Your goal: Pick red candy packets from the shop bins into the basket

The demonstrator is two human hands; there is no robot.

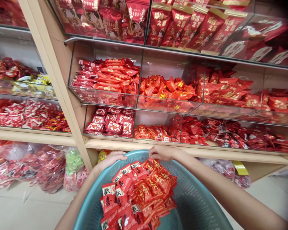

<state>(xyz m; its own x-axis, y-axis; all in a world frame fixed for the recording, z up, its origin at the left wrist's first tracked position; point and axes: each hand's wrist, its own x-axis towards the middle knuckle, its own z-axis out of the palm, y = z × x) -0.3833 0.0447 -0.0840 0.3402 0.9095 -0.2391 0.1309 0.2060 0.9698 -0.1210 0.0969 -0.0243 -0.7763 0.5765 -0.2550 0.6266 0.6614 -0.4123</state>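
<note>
A teal plastic basket [90, 195] with perforated walls is in front of me, below the shelves. My left hand [112, 158] is closed over its far-left rim, the thumb lying along the edge. My right hand [162, 153] reaches over the far rim, fingers curled and pinched at the top of the orange-red packets [156, 183]; its fingertips are partly hidden. Beside these, on the left of the pile, lie red packets with cream labels and black characters [109, 196]. Bare basket wall shows to the right of the pile.
Shelves with clear-fronted bins [170, 102] of red wrapped packets rise ahead. The lowest wooden shelf edge [194, 155] runs just beyond the basket. Plastic bags of packets [50, 169] stand on the tiled floor at left, and more bags [224, 172] sit under the shelf at right.
</note>
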